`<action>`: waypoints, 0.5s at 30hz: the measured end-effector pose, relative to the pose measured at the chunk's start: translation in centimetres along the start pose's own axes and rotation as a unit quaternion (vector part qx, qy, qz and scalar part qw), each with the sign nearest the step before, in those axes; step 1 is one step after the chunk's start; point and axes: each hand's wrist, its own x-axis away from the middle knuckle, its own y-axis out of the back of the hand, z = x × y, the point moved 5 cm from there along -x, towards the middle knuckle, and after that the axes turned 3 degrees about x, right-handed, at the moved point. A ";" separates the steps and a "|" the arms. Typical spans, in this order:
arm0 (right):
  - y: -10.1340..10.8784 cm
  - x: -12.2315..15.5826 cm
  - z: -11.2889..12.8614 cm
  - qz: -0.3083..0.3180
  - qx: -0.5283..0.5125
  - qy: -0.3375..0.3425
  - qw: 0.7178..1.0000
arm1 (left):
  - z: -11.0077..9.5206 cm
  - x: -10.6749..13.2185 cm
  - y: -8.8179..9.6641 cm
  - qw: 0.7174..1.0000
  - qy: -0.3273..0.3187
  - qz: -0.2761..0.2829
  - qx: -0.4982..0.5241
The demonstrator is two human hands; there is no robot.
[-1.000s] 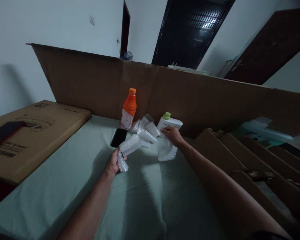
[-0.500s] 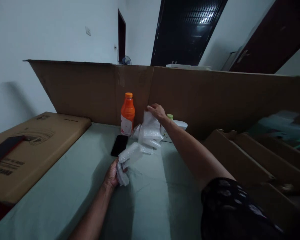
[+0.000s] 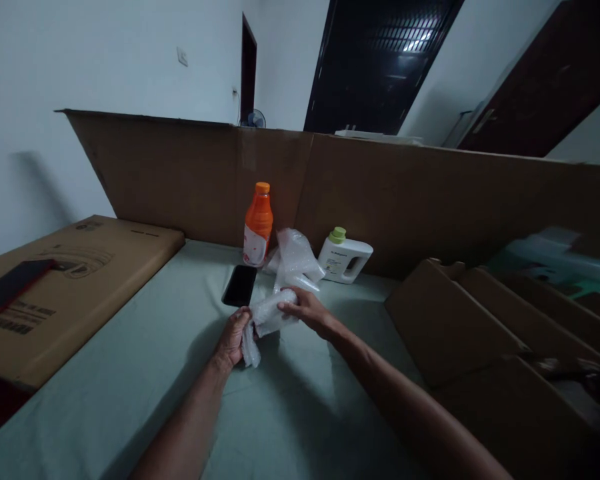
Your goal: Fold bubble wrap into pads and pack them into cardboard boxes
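Note:
A clear sheet of bubble wrap is stretched between my two hands above the green cloth. My left hand is closed around its near end, and a loose flap hangs below the fingers. My right hand grips the part to the right, with thumb and fingers on either side. More bubble wrap lies crumpled behind my hands, and I cannot tell whether it is the same piece. Just beyond my left hand a black phone lies flat. Whether anything is wrapped inside the bubble wrap cannot be seen.
An orange bottle and a white jug with a green cap stand before the upright cardboard wall. A flat cardboard box lies at left. Open cardboard compartments stand at right.
My right hand has come down and nearer from the top of the crumpled bubble wrap to the part by my left hand. The white jug is now uncovered.

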 end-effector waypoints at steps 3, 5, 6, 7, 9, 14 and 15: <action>0.2 -1.0 -0.3 -0.033 0.002 0.012 0.999 | -0.2 0.3 -0.6 1.000 0.006 0.015 -0.006; 1.8 -2.7 -0.3 -0.090 0.021 0.019 0.996 | -0.4 0.4 -0.8 1.000 0.014 0.022 -0.002; 2.8 -3.8 -0.2 -0.125 0.037 0.022 0.991 | -0.5 0.4 -0.9 1.000 0.017 0.025 0.001; 3.8 -5.0 -0.1 -0.160 0.057 0.023 0.985 | -0.6 0.4 -1.0 0.999 0.019 0.028 0.006; 5.5 -7.7 0.1 -0.221 0.108 0.026 0.969 | -0.7 0.3 -1.1 0.999 0.022 0.035 0.016; 4.7 -13.4 0.5 -0.243 0.267 0.047 0.931 | -0.5 -0.2 -1.1 0.998 0.027 0.050 0.031; 3.8 -14.1 0.3 -0.223 0.300 0.051 0.926 | -0.4 -0.3 -1.0 0.998 0.028 0.052 0.034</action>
